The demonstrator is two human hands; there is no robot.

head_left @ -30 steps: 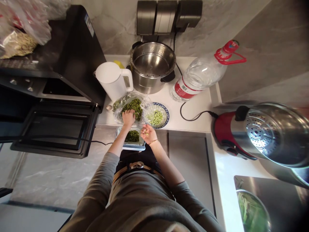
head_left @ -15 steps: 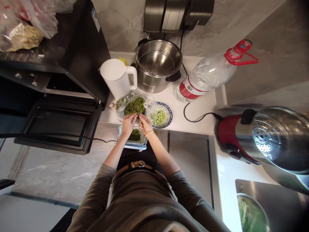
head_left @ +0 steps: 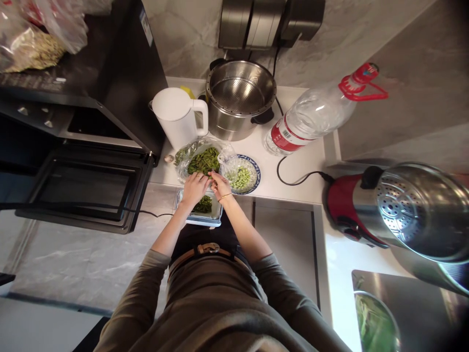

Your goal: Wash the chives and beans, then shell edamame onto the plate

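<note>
My left hand (head_left: 195,187) and my right hand (head_left: 220,186) meet over the counter's front edge, fingertips bent together. Between them is a small green edamame pod, mostly hidden by the fingers. Just beyond, a clear plastic bag (head_left: 186,168) lies open with many green edamame pods (head_left: 205,160) in it. To the right of the bag, a blue-rimmed plate (head_left: 258,171) carries light green shelled beans (head_left: 242,178); part of the bag overlaps it. Below my hands a bin (head_left: 217,221) holds more green pods or husks (head_left: 203,204).
Behind the bag stand a white jug (head_left: 176,117) and a steel pot (head_left: 234,122) with a perforated insert. A large water bottle (head_left: 311,115) leans rightward. An oven door (head_left: 91,188) hangs open at left. A red-based steamer (head_left: 342,200) and a sink (head_left: 414,303) are at right.
My left hand has turned so its back faces up more, its fingers now closer over the right fingertips. The view has shifted slightly; the bag, plate and bin stay in place.
</note>
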